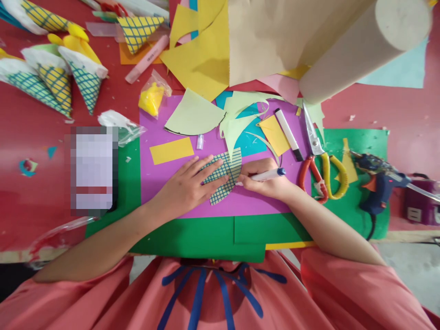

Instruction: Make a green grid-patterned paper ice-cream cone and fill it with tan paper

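My left hand (pixel 192 183) lies flat, fingers stretched out, on a pale green piece of paper (pixel 234 170) covered in a grid of blue lines. My right hand (pixel 266 178) grips a white marker with a blue end (pixel 268 174), its tip down at the paper's right edge. Purple paper (pixel 172 197) lies beneath both hands. Above the gridded piece are a pale green fan-shaped paper (pixel 194 114), green offcuts (pixel 240 128) and a small marker cap (pixel 200 141). A yellow strip (pixel 172 151) sits above my left hand.
Scissors with red and yellow handles (pixel 318 160), a black-capped marker (pixel 288 133) and a blue glue gun (pixel 376 188) lie to the right. Several grid-patterned paper cones (pixel 84 75) are at upper left. A large paper roll (pixel 360 50) stands at upper right. A blurred-out device (pixel 92 169) lies left.
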A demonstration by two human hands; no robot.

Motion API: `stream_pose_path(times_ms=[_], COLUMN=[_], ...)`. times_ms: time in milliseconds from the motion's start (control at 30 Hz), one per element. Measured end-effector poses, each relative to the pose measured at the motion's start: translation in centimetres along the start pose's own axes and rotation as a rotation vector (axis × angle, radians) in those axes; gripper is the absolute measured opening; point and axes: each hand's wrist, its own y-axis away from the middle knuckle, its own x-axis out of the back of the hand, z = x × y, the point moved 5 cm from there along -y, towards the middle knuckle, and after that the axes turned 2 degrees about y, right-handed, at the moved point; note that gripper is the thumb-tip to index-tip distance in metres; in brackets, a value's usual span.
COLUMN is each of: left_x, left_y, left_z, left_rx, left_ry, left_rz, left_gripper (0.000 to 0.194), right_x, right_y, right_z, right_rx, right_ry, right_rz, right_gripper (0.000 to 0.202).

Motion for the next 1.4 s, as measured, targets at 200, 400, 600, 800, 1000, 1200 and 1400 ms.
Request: stream_pose_path(times_ms=[200,400,600,800,1000,1200,1400], left_x=[-0.1,-0.2,0.0,0.1,-0.1,-0.1,-0.1], left_y=[0.1,0.1,0.0,0.0,0.1,0.2,0.1], left_z=[0.0,0.0,0.7,0.9,0.9,0.9,0.9], left_rx=[-0.012,-0.033,-0.111,-0.144,-0.143,-0.132,-0.125], left_ry=[-0.016,-0.032,-0.004,0.014,0.009,0.005,0.005], left_rz=[-0.007,-0.001,-0.017,-0.012,-0.027,-0.038,-0.033], left_gripper=[0.048,0.051,0.043,0.044,0.044,0.043,0.043], right_x=[1.0,1.5,1.6,1.4,1.1,1.0,1.0], right_y=[0.1,0.3,0.3,0.3,0.2,0.1,0.1], right_z=[0.5,1.2,1.1,0.9,0.7,0.8,0.8], right_rx=[-0.137,-0.224,-0.225,-0.190,-0.126,-0.121,-0.108], right_ry=[-0.141,-0.207,-0.156,-0.072,0.011,0.044,0.057], right_rz=[0.165,0.320,0.359,0.315,0.277,0.273,0.281], right_gripper=[0.029,0.027,0.027,0.026,0.023,0.024,0.023])
